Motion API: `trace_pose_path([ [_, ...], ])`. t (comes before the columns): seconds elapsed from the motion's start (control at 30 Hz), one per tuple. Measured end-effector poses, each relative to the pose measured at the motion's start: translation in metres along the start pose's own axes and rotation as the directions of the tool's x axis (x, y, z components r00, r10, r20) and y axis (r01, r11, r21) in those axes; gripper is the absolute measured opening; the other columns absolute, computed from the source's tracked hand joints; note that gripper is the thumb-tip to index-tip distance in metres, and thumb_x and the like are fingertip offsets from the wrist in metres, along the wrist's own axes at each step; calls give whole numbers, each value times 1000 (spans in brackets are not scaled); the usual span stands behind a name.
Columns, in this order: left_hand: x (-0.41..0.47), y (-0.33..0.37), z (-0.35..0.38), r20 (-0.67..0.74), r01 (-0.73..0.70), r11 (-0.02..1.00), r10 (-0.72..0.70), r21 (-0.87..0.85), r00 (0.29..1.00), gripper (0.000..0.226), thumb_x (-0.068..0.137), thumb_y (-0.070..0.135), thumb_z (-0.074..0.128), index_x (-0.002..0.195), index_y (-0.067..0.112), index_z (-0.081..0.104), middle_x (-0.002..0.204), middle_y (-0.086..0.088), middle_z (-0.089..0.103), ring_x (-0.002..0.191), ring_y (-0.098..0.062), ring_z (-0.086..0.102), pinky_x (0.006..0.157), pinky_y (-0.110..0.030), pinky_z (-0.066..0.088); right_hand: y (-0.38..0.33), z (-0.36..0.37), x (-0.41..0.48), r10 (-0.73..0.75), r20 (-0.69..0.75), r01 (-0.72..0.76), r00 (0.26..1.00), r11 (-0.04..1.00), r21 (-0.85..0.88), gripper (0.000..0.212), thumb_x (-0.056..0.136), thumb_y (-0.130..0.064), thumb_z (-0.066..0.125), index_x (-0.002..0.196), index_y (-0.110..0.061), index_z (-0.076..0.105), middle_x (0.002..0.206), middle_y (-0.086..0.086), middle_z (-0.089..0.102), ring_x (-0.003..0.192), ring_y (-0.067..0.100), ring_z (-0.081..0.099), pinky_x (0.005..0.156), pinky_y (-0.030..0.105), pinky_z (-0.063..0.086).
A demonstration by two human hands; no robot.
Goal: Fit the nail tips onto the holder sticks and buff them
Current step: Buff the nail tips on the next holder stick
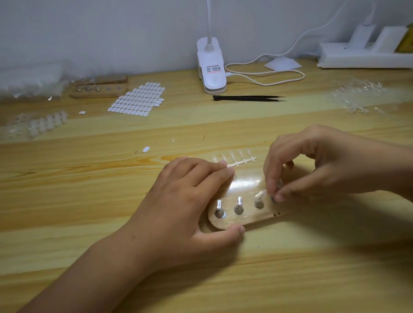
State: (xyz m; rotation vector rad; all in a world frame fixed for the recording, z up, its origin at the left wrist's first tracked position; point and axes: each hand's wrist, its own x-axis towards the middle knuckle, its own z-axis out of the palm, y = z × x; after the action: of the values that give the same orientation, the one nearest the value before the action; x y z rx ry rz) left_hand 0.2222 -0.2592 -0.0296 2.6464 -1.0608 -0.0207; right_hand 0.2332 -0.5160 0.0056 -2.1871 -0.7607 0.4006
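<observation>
Fingers pinching stick, left hand bracing holder

I get one wide-angle head view, forward and down, close over left hand and right hand; wall at twelve o'clock.

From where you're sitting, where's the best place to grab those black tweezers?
Pinch the black tweezers at mid-length, coming down from above. They lie flat, joined end left, sharp tips right, so the middle should balance and keeps fingers off the points.
</observation>
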Motion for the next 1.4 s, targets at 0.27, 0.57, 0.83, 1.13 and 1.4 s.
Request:
trace_pose_path([
  [0.27, -1, -1, -1, -20, -8, 1000, 8, 14, 1000, 90, 74, 72, 50, 145, 17, 44, 139, 6, 52, 127, -13, 41, 113, -29, 24, -2, -12, 0, -27, -41, 25, 999, 999, -47, 19, 88, -44, 74, 97, -27, 76, 91, -13, 74, 86, 13, 68, 75, 30, 51],
  [0.57, -2, -7, -1, -25, 62, 996, -64, -65, 998, 96, 64, 80, 54, 137, 19, 49, 144, 7, 43, 131, -8, 36, 108, -17, 24, -6, -6, 62, 73, 16, -64, 997, 946, -317, 21, 81, -30, 80, 102, -28, 75, 95, -13, 70, 91, 2, 60, 82, 28, 49],
  [0.83, 1, -8, -4, -5, 36, 997, -35, 67, 999, 91, 70, 80, 47, 136, 19, 55, 136, 3, 53, 124, -17, 47, 109, -30, 27, 0, -4, 67, 29, 2, -27, 1000, 944, -330, 26, 74, -22, 87, 97, -27, 76, 85, -11, 69, 80, 5, 61, 74, 23, 49],
  [1.13, 2, -11, -4, -22, 52, 997, -51, 53, 998, 86, 70, 77, 50, 134, 21, 57, 136, 6, 55, 125, -16, 49, 109, -32, 30, 2, 5, 64, -120, -127, 49, 985, 887, -460, 9, 89, -20, 74, 88, -11, 78, 78, -3, 70, 65, 6, 54, 67, 21, 44],
  [1.4, 2, -11, -5, -16, 56, 997, -56, 47, 998, 83, 77, 77, 40, 136, 22, 56, 138, 6, 53, 128, -15, 46, 111, -35, 29, 0, 12, 67, -71, -203, -24, 977, 902, -431, 14, 82, -24, 77, 93, -15, 79, 81, -5, 68, 76, 9, 57, 72, 24, 45],
])
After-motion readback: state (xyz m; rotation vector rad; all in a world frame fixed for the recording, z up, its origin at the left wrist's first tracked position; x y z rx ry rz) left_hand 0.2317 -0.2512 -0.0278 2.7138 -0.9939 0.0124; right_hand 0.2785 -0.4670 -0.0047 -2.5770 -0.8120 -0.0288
